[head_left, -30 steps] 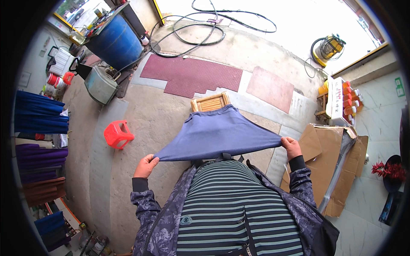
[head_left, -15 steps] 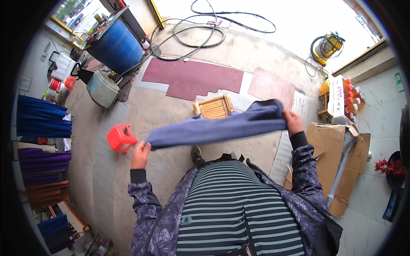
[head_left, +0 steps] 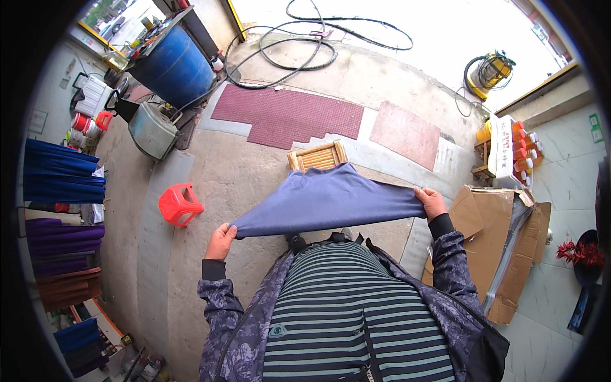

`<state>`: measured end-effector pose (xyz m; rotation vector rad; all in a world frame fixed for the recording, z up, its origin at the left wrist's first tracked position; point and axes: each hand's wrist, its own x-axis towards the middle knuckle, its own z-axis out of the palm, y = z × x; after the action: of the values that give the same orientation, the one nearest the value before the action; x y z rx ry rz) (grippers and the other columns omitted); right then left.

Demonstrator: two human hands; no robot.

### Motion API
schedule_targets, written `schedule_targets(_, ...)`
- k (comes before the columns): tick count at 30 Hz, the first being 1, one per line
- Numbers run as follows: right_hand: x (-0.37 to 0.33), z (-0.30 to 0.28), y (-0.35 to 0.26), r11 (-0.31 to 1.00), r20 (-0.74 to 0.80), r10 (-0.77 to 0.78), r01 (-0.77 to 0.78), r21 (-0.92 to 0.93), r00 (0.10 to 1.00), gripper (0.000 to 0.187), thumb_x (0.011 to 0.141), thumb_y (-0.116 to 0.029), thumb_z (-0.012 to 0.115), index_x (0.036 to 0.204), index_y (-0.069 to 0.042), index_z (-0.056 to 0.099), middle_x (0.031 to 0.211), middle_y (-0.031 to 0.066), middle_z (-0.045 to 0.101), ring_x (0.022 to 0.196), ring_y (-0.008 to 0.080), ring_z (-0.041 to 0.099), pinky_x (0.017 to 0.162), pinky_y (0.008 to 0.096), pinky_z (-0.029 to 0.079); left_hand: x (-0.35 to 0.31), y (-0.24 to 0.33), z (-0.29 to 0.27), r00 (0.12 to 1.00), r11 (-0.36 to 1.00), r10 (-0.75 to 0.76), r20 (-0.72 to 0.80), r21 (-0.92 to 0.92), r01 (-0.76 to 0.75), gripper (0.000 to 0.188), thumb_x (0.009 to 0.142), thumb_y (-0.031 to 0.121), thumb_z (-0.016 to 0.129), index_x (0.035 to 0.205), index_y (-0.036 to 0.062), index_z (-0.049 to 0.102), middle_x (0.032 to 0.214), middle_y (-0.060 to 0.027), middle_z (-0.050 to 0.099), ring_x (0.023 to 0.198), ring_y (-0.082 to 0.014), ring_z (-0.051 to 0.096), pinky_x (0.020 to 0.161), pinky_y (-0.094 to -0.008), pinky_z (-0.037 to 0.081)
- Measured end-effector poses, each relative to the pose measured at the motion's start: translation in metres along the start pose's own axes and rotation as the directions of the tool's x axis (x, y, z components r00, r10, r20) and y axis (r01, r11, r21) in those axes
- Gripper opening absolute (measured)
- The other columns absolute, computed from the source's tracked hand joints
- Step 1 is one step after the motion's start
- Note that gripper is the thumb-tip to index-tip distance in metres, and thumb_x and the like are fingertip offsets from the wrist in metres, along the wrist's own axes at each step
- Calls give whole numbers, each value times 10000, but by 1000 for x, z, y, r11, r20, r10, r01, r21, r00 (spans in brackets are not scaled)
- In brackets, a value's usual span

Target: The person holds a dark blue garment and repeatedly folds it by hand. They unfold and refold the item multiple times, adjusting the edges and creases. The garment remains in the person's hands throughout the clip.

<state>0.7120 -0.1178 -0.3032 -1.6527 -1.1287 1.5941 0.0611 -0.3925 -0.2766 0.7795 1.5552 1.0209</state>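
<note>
A blue-grey cloth point(head_left: 328, 198) is stretched between my two hands in front of my body. My left hand point(head_left: 221, 242) pinches its left corner between thumb and fingers. At the other end my right hand point(head_left: 431, 202) grips the right corner, slightly higher and farther out. The near edge is pulled taut, while the middle of the cloth billows up and away from me. Just beyond it, a small wooden slatted stool point(head_left: 317, 155) is partly covered from view by the cloth.
A red plastic stool point(head_left: 181, 204) stands on the floor at left. Flattened cardboard point(head_left: 493, 245) leans at right, near a white box point(head_left: 504, 149) with orange-capped bottles. Farther off are a blue barrel point(head_left: 173, 70), a coiled black hose point(head_left: 299, 54), red mats point(head_left: 296, 114) and a yellow machine point(head_left: 490, 71).
The cloth has spread from a narrow, blurred band into a wider sheet. My left hand has moved slightly right and nearer to me; the right hand has come a little nearer too.
</note>
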Motion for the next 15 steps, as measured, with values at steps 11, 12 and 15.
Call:
schedule_targets(11,-3,11,-28,993,45,30,-35,111,999,259,1012,-275,762,843,-99,677,729,-67,616,606,48,530,555,255,419,7,7,9,999,994,39,-9,-99,-39,310,1079,349,664,1089,41,690,1000,15,704,902,-66,591,883,-248,466)
schedule_targets(12,-2,11,-28,991,56,38,-44,126,998,247,1013,-272,761,859,-97,678,741,-60,625,612,54,543,563,257,433,7,6,9,999,994,42,-19,-100,-44,307,1080,347,663,1095,42,689,1001,16,704,903,-65,591,880,-247,466)
schedule_targets(15,-2,9,-27,979,119,46,-68,193,992,209,1011,-255,760,914,-85,685,792,-30,661,652,72,586,609,262,479,8,3,11,998,989,50,-29,-135,-54,302,1084,343,657,1113,44,684,1009,15,706,910,-64,595,880,-244,470)
